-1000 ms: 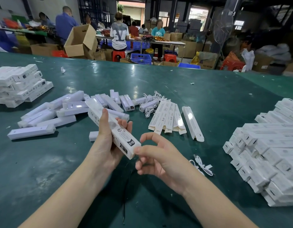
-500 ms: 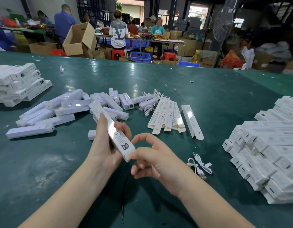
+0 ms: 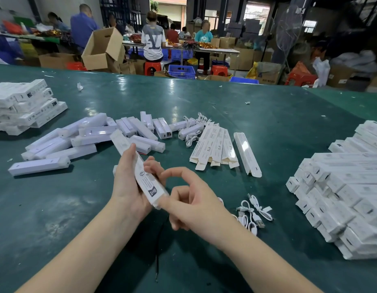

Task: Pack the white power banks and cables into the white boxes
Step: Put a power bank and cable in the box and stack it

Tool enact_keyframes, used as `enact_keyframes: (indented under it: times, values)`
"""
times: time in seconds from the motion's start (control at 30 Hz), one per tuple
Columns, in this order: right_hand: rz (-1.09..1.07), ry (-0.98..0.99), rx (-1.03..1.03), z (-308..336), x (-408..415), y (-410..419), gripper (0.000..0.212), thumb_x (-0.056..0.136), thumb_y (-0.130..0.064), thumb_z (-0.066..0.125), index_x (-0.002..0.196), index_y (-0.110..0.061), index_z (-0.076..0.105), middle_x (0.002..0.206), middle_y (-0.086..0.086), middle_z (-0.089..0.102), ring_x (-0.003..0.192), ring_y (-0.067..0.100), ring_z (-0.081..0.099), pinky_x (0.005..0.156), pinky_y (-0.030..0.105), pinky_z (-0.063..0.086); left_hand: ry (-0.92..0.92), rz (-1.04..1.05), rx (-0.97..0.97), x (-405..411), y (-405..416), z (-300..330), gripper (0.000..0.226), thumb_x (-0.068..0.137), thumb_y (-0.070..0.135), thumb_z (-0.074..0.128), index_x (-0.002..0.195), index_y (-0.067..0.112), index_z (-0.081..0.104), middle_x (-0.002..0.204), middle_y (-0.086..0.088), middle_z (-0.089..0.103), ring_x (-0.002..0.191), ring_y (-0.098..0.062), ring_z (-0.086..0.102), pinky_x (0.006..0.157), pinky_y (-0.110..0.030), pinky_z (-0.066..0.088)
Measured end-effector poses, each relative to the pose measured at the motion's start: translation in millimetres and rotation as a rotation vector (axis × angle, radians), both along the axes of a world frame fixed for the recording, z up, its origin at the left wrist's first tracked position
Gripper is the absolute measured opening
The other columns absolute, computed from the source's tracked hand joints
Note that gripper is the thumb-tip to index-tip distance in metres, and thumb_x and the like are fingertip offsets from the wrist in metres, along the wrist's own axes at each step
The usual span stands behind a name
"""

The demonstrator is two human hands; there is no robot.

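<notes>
While the left hand (image 3: 128, 185) grips its middle and the right hand (image 3: 191, 201) presses the near end, the box (image 3: 141, 172) looks light, thin-walled, crushable: hold by its long edges.

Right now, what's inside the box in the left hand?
Cannot tell. The box is opaque; the left hand grips it, the right hand is at its near end, covering the opening.

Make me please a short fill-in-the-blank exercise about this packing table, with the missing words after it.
1. The left hand grips one white ____, slanted above the table.
2. The right hand touches the box's ____ end.
3. The loose white cables lie to the ____ of the right hand.
4. The table top is ____ in colour.

Missing words: box; near; right; green
</notes>
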State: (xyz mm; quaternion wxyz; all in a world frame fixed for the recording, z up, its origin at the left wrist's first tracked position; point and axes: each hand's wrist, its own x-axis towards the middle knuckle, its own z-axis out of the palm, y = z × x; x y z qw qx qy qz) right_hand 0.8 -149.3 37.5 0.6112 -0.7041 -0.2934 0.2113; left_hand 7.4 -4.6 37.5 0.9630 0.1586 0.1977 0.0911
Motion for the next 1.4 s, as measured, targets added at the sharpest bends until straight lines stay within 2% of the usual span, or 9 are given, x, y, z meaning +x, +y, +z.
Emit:
enact_keyframes:
  times: [0.27, 0.43, 0.53, 0.67, 0.77, 0.9, 1.03, 1.27, 1.4]
  values:
    - [-0.094, -0.371, -0.153, -3.8, 2.9, -1.4, 0.036, 0.083, -0.048, 0.069, 0.109, -0.042, 0.045, 0.056, -0.010, 0.051, 0.052, 0.005, 0.045, 0.059, 0.019, 0.038, 0.020, -0.064, -0.083, -2.5, -2.1, 1.8, 0.037, 0.084, 0.038, 0.070, 0.079, 0.009, 0.047, 0.050, 0.009, 0.043, 0.036, 0.000, 0.047, 0.055, -0.004, 0.043]
    - [-0.157, -0.708, -0.452, -0.3, 2.6, 0.8, 0.075, 0.071, -0.081, 0.028, 0.131, -0.037, 0.035, 0.068, -0.010, 0.052, 0.068, 0.020, 0.058, 0.071, 0.039, 0.048, 0.024, -0.072, -0.053, -4.0, -6.1, 1.9, 0.035, 0.082, 0.034, 0.072, 0.072, 0.009, 0.049, 0.048, 0.010, 0.044, 0.034, 0.000, 0.047, 0.056, -0.008, 0.045]
    - [-0.146, -0.654, -0.474, -3.2, 1.8, 2.0, 0.078, 0.068, -0.084, 0.026, 0.134, -0.042, 0.026, 0.072, -0.010, 0.056, 0.074, 0.018, 0.060, 0.069, 0.036, 0.046, 0.008, -0.119, -0.094, -5.1, -5.2, 3.0, 0.032, 0.078, 0.027, 0.073, 0.071, 0.010, 0.047, 0.052, 0.011, 0.042, 0.033, 0.000, 0.045, 0.043, -0.007, 0.044]
    - [-0.130, -0.522, -0.407, -7.0, 4.1, 1.1, 0.065, 0.080, -0.073, 0.054, 0.132, -0.048, 0.023, 0.067, -0.014, 0.057, 0.065, 0.004, 0.054, 0.060, 0.023, 0.040, -0.059, -0.220, -0.006, -8.2, -4.6, 9.4, 0.025, 0.071, 0.020, 0.073, 0.076, 0.010, 0.050, 0.051, 0.010, 0.039, 0.032, -0.001, 0.039, 0.036, -0.009, 0.039]
    - [-0.136, -0.557, -0.434, -5.0, 5.5, -1.2, 0.063, 0.084, -0.064, 0.057, 0.134, -0.048, 0.023, 0.068, -0.015, 0.059, 0.068, 0.005, 0.056, 0.069, 0.030, 0.048, 0.008, -0.106, 0.467, -6.7, 5.7, 17.1, 0.018, 0.082, 0.018, 0.068, 0.078, 0.011, 0.051, 0.056, 0.003, 0.042, 0.035, -0.006, 0.036, 0.038, -0.015, 0.041]
    - [-0.223, -0.636, -0.507, -1.7, 12.5, -8.4, 0.045, 0.093, -0.044, 0.055, 0.135, -0.042, 0.037, 0.070, -0.016, 0.059, 0.078, 0.011, 0.060, 0.081, 0.038, 0.051, 0.294, 0.289, 1.790, -8.0, 39.9, 13.8, 0.011, 0.085, 0.019, 0.060, 0.090, 0.017, 0.051, 0.074, 0.000, 0.057, 0.058, -0.023, 0.057, 0.051, -0.033, 0.048]
    - [-0.306, -0.583, -0.444, -1.3, 19.6, -15.3, 0.033, 0.092, -0.037, 0.057, 0.123, -0.044, 0.048, 0.070, -0.021, 0.061, 0.072, 0.005, 0.057, 0.078, 0.036, 0.051, 0.633, -0.009, 2.337, -8.7, 60.2, 2.1, 0.014, 0.081, 0.021, 0.054, 0.085, 0.026, 0.042, 0.082, 0.000, 0.056, 0.075, -0.030, 0.049, 0.062, -0.034, 0.037]
    - [-0.364, -0.492, -0.399, -5.2, 30.0, -19.9, 0.023, 0.091, -0.031, 0.059, 0.113, -0.038, 0.058, 0.077, -0.024, 0.062, 0.073, 0.006, 0.059, 0.077, 0.038, 0.054, 0.697, -0.062, 2.394, -7.8, 59.9, 0.5, 0.018, 0.079, 0.026, 0.058, 0.074, 0.026, 0.041, 0.084, 0.000, 0.060, 0.075, -0.028, 0.052, 0.062, -0.033, 0.040]
    - [-0.365, -0.594, -0.376, -9.8, 30.3, -17.4, 0.040, 0.089, -0.029, 0.062, 0.127, -0.035, 0.052, 0.104, -0.019, 0.053, 0.088, 0.004, 0.055, 0.082, 0.036, 0.052, 0.266, -0.170, 1.803, -11.6, 44.7, 9.6, 0.019, 0.073, 0.018, 0.074, 0.088, 0.021, 0.063, 0.076, 0.007, 0.072, 0.060, -0.015, 0.063, 0.054, -0.031, 0.053]
